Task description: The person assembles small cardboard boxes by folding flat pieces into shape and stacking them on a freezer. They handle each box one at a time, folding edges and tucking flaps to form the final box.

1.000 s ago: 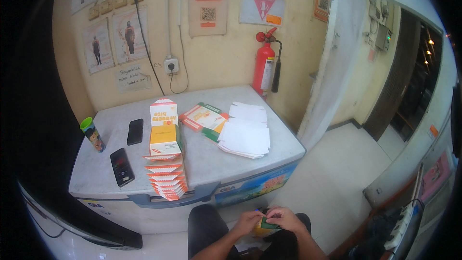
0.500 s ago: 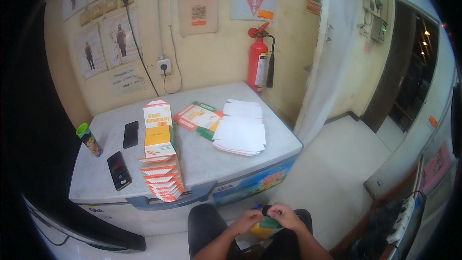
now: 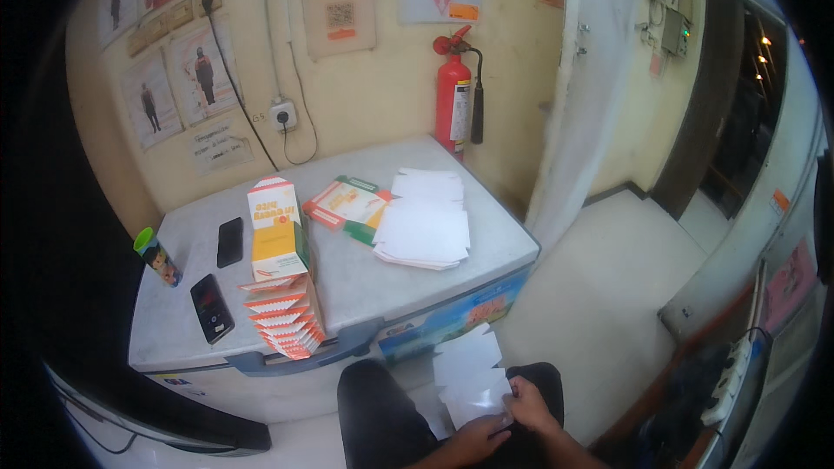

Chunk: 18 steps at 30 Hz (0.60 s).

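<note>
Over my lap lies an unfolded carton blank [image 3: 473, 382], white inner side up, with notched flaps at its far end. My right hand [image 3: 530, 404] pinches its right edge, the fingers bent. At its near edge my left hand [image 3: 478, 440] grips the card with the thumb and fingers close together. Beyond, on the white chest freezer, rests a stack of flat white carton blanks [image 3: 424, 224]. Printed blanks [image 3: 352, 207] in orange, green and yellow lie partly under that stack. To the left stands a row of folded orange, white and yellow boxes [image 3: 282, 295], nested together.
The chest freezer lid [image 3: 347, 282] spans the area before my knees. Two phones [image 3: 213, 307] and a green-rimmed patterned cup [image 3: 156, 256] occupy its left side. A red fire extinguisher [image 3: 453, 100] hangs behind it. A power strip [image 3: 728, 380] is at the right.
Both hands have shifted. The printed yellow and green card between them now shows as a white, opened-out blank stretching toward the freezer. A dark item at my fingers is no longer visible. The view has tilted slightly.
</note>
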Available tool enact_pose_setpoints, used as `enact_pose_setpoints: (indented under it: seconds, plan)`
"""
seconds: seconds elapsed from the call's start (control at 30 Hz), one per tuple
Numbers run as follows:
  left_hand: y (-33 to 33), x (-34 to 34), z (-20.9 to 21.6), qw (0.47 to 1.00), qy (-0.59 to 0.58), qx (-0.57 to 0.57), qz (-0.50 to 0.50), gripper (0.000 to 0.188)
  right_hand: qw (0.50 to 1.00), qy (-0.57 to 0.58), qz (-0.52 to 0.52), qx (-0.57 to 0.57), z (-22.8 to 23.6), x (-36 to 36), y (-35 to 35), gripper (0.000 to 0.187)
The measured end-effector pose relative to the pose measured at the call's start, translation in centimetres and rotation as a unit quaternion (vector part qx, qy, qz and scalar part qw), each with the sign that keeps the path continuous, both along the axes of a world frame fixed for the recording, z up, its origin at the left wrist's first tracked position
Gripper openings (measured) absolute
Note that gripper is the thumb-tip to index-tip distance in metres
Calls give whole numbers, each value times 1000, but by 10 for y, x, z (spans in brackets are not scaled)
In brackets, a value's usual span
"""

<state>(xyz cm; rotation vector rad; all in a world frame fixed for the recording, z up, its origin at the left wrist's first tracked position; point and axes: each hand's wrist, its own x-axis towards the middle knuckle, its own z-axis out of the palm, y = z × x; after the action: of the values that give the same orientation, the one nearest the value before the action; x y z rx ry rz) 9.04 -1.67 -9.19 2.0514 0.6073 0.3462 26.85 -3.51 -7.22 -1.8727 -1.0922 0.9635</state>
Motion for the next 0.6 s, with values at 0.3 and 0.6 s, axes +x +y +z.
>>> enact_pose_setpoints:
  seconds: [0.3, 0.6]
  plan:
    - [12, -9, 8, 820, -266, -481, 157, 40, 925, -203, 205, 249, 49, -14, -33, 20]
    - [13, -8, 6, 790, -302, -478, 237, 16, 914, -184, 252, 258, 58, -12, -39, 22]
